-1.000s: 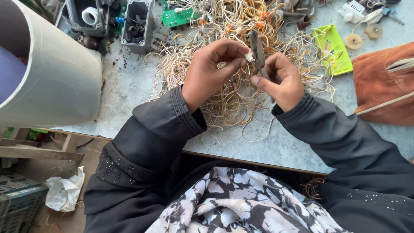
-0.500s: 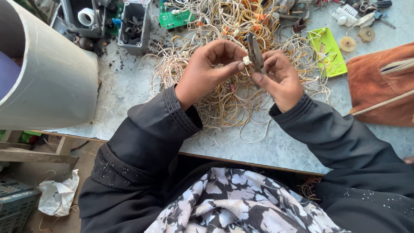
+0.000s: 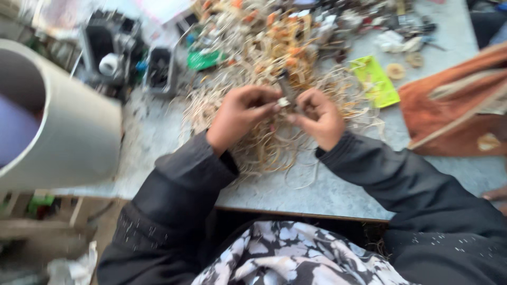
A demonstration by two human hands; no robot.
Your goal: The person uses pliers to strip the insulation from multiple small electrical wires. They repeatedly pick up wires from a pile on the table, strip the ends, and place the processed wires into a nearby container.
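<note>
Together over the pale wire tangle point(image 3: 264, 121), both closed around one small dark connector piece point(image 3: 287, 95). Left hand point(image 3: 240, 116) curled narrow, fingertips pinching the light end of the piece. Right hand point(image 3: 319, 117) also curled tight, gripping the same piece from the other side, thumb on top. Blurred, so exact finger contact hard to tell. Nearby on the grey worktop point(image 3: 327, 190): green card point(image 3: 376, 82), orange bag point(image 3: 459, 116), white pipe point(image 3: 58, 132) at left.

Big grey tube point(image 3: 58, 142) left, orange bag point(image 3: 454, 111) right, green card point(image 3: 376, 82), tape roll point(image 3: 109, 64) on bench.
</note>
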